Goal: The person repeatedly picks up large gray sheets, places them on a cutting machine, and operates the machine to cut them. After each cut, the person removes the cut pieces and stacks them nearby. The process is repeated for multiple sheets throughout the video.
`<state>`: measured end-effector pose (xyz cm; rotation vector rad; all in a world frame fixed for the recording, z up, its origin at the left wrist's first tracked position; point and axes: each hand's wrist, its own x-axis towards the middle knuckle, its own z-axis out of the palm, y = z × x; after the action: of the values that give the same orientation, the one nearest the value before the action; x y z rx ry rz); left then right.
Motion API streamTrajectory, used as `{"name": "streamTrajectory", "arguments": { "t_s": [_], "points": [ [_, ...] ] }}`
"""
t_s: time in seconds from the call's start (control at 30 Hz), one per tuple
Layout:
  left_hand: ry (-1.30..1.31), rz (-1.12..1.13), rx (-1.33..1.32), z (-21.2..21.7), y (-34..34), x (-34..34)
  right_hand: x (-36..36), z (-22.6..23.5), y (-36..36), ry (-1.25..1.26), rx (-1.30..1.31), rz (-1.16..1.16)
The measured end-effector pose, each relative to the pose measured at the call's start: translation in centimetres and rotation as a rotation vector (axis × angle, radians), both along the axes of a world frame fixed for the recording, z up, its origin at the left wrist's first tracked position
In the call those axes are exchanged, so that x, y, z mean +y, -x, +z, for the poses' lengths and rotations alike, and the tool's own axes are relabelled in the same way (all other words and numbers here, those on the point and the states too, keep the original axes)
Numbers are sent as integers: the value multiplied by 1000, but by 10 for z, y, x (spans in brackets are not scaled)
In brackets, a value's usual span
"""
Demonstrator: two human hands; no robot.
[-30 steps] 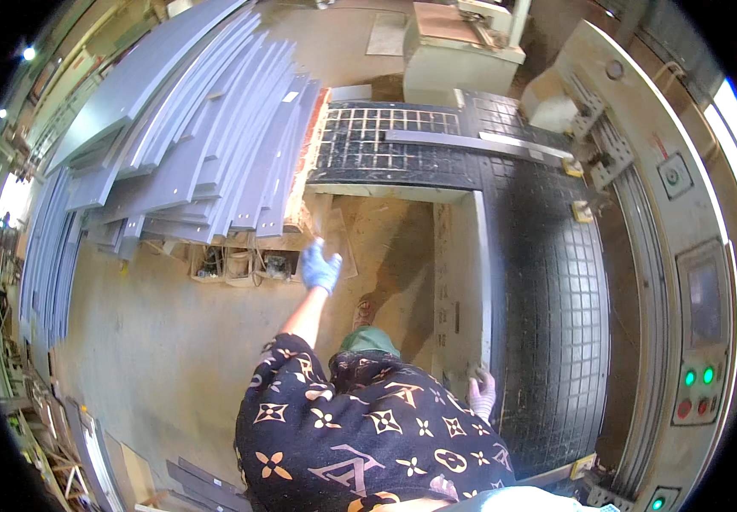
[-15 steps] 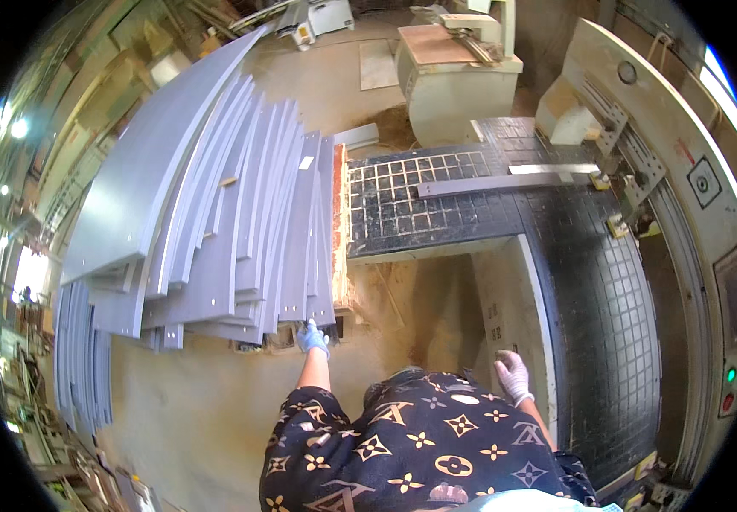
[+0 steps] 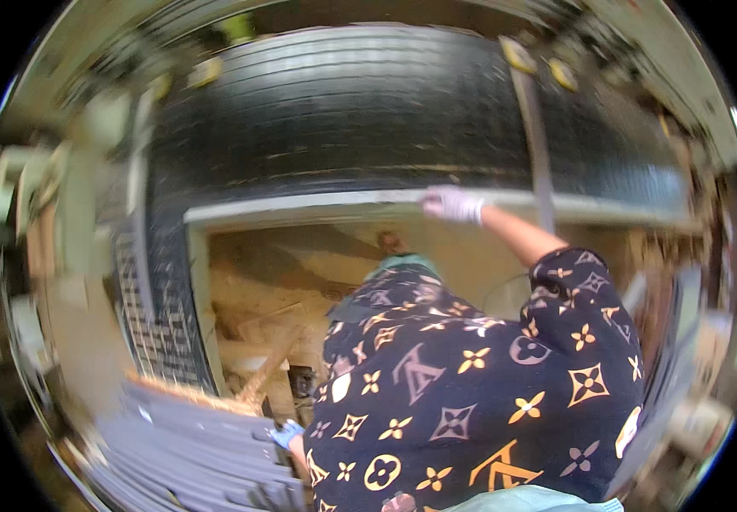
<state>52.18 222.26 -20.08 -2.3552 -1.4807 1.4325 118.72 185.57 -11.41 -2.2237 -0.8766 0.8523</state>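
Note:
The picture is smeared by motion. My right hand [image 3: 452,205], in a pale glove, reaches forward and lies on the light grey edge rail [image 3: 300,209] of a black grid-topped machine bed [image 3: 360,111], its fingers curled over the rail. My left hand [image 3: 286,433], in a blue glove, is low at my side. It sits against the near end of a stack of long grey panels [image 3: 189,444], and only part of it shows past my patterned dark shirt [image 3: 471,384]. Whether it grips a panel is hidden.
Below the rail is a sawdust-covered floor pit [image 3: 274,290] with wooden scraps. A narrow grey strip [image 3: 539,145] lies across the bed at the right. A grid section [image 3: 159,333] runs down the left side, and blurred machine parts [image 3: 684,341] stand at the right.
The view has swung round sharply, so the grid bed now fills the top and the panel stack lies at the lower left. My right hand has moved onto the edge rail.

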Motion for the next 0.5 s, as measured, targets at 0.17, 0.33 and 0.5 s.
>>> {"name": "streamTrajectory", "arguments": {
  "t_s": [0.17, 0.33, 0.5],
  "points": [
    [45, 1260, -1006, 14, -45, 66, -105, 51, 5, -398, 367, -643],
    [100, 1219, -1051, 30, -98, 99, -161, 77, 65, -265, 429, -812],
    [87, 1218, -1131, 33, -96, 103, -151, 89, 119, -29, 467, -750]
  ]
}}
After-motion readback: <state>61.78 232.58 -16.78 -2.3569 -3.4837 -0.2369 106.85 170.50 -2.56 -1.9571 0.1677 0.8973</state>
